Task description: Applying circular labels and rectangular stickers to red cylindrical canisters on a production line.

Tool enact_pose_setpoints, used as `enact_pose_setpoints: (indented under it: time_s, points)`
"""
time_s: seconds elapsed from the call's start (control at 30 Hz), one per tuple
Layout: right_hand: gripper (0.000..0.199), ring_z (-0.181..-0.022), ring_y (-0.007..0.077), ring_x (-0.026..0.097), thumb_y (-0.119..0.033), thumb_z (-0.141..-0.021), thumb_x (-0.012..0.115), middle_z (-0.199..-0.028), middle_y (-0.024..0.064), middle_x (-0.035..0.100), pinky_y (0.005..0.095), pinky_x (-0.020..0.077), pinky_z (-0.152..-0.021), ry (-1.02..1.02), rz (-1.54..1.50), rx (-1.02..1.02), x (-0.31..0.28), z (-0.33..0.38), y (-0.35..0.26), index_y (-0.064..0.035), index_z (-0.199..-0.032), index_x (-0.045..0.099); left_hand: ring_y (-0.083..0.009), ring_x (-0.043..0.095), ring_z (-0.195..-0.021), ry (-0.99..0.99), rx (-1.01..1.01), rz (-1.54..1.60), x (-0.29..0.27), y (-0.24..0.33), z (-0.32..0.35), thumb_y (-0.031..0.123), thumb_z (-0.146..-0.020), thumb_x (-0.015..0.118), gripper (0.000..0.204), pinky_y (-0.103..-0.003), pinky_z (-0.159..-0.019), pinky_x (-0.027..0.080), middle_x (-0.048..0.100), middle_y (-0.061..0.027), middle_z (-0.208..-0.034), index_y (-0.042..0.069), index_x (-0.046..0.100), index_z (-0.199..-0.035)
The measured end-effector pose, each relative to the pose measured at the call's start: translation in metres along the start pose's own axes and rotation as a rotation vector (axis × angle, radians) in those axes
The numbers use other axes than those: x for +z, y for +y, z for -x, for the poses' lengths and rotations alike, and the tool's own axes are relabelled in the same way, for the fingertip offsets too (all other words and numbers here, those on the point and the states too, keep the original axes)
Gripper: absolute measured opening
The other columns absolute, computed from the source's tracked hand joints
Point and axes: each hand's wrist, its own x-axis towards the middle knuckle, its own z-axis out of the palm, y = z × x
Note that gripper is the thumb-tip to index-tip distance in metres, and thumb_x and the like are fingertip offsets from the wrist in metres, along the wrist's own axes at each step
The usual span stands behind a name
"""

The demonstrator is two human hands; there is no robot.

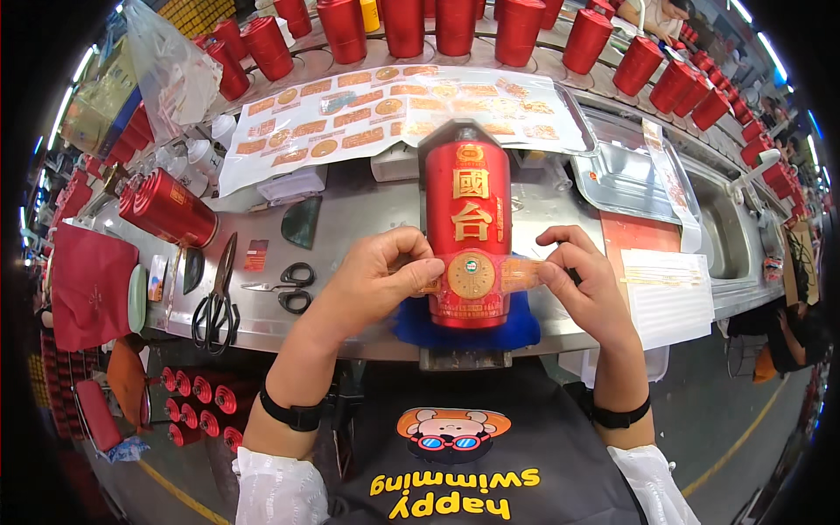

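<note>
Standing upright on a blue pad (464, 328) at the near edge of the steel counter (367, 210), a red bottle (466, 232) with gold characters sits between both hands. The left hand (381, 271) has its fingers pinched together on the left end of a translucent sticker strip (477, 276) bearing a round gold seal, and the right hand (582, 276) pinches the strip's right end, holding it across the bottle's lower front. Black scissors (289, 287) lie left of the hands, a sheet of gold labels (385, 109) spreads behind the bottle, and rows of red bottles (455, 26) stand beyond
</note>
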Motion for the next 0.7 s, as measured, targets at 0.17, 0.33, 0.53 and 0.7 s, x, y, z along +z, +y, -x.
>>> enact_pose_setpoints:
  time_s: [0.17,0.33,0.53,0.7]
  points:
    - [0.016,-0.087,0.0182,0.056,-0.015,-0.088,0.063,-0.106,0.0117,0.057,0.0267,0.0452,-0.063,-0.007,0.003,0.004,0.002,-0.001,0.001,-0.0003,-0.082,0.062,-0.0060,0.058,-0.074,0.023,-0.034,0.011,0.001,0.003,0.000,0.015,-0.090,0.064,0.016,-0.022,-0.067,0.049,0.062,-0.0017,-0.078,0.001,0.058,-0.086]
    - [0.015,-0.089,0.0189,0.056,-0.015,-0.087,0.064,-0.106,0.0117,0.057,0.0274,0.0453,-0.064,-0.028,-0.043,0.062,0.004,-0.003,0.001,-0.0006,-0.082,0.063,-0.0073,0.058,-0.076,0.019,-0.077,-0.066,0.001,0.007,0.001,0.014,-0.091,0.062,0.013,-0.023,-0.070,0.048,0.062,-0.0015,-0.081,0.002,0.057,-0.088]
    - [0.014,-0.090,0.0209,0.056,-0.014,-0.086,0.064,-0.106,0.0124,0.057,0.0292,0.0464,-0.066,-0.036,-0.014,0.016,0.007,-0.003,0.011,-0.0001,-0.082,0.062,-0.0083,0.060,-0.078,0.006,-0.038,-0.098,-0.001,0.004,0.000,0.014,-0.091,0.062,0.013,-0.024,-0.070,0.049,0.062,-0.0017,-0.081,0.002,0.056,-0.088]
    - [0.011,-0.099,0.0299,0.055,-0.010,-0.084,0.064,-0.108,0.0150,0.057,0.0356,0.0452,-0.082,0.109,0.242,0.010,0.004,-0.004,0.005,0.0003,-0.088,0.063,-0.0123,0.062,-0.078,0.054,0.015,-0.031,-0.004,-0.007,0.001,0.018,-0.090,0.065,0.020,-0.027,-0.069,0.050,0.063,-0.0057,-0.085,0.000,0.057,-0.090]
